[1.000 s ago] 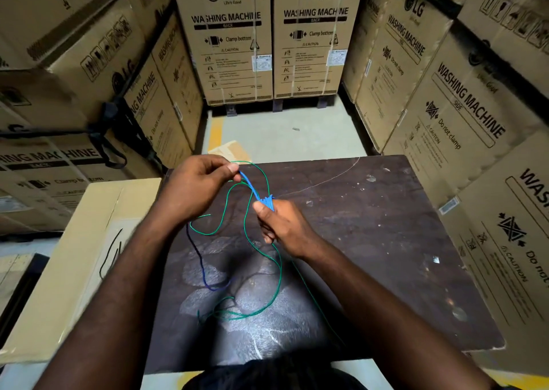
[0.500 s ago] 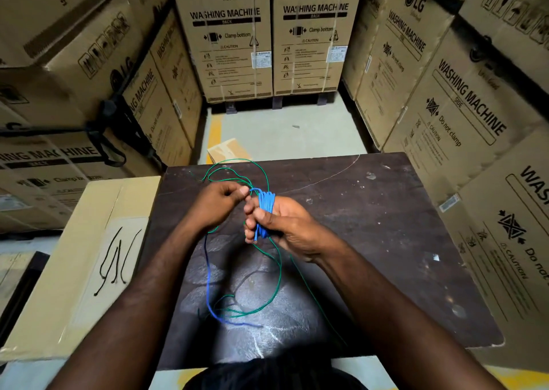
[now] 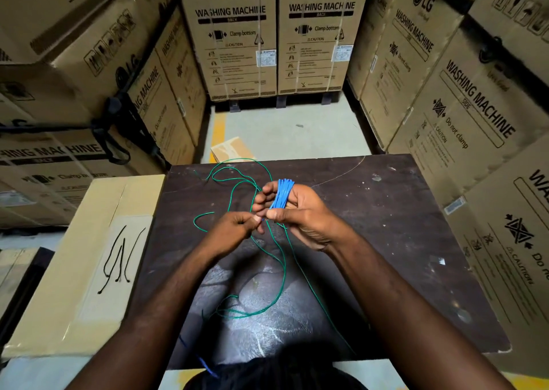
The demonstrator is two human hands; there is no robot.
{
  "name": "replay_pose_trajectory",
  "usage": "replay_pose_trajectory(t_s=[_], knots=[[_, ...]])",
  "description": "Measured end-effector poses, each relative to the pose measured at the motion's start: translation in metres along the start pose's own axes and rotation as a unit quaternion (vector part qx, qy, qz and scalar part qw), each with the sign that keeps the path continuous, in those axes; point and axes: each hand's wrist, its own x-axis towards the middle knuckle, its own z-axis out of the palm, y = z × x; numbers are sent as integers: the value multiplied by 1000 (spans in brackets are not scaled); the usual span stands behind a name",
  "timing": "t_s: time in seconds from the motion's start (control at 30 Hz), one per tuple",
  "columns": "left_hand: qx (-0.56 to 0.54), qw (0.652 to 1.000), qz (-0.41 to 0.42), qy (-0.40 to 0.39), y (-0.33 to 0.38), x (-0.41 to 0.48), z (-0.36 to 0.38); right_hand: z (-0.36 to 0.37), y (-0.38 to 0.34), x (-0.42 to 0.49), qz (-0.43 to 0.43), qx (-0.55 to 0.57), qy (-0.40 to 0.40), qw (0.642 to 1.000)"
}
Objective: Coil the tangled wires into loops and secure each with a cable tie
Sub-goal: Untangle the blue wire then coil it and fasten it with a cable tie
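LG "WASHING MACHINE" cartons (image 3: 234, 47), "Clamp bottom", right hand (image 3: 300, 214) holding blue wire (image 3: 282, 196)

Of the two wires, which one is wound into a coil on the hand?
The blue wire: it is wound in many turns round the fingers of the right hand. The green wire lies loose and tangled on the table.

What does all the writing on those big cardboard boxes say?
"LG": tall brown cardboard box at the back
"WASHING MACHINE": same box
"BACK": same box
"Clamp bottom": same box
"CAUTION": same box
"SIDE": brown cardboard box on the right
"Do not clamp": same right box
White sticker, small print: unreadable.
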Motion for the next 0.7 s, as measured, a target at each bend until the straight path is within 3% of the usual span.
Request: replay_pose_trajectory(t_s=[0.2,0.57,0.7], knots=[[-30,999,12,4,-1,-2,19,-10,-8,16,-37,16,60,997],[168,980,104,22,27,-30,3,-28,2,24,-41,-210,98,972],[177,976,120,41,37,-38,-2,-32,10,27,-30,-254,85,963]])
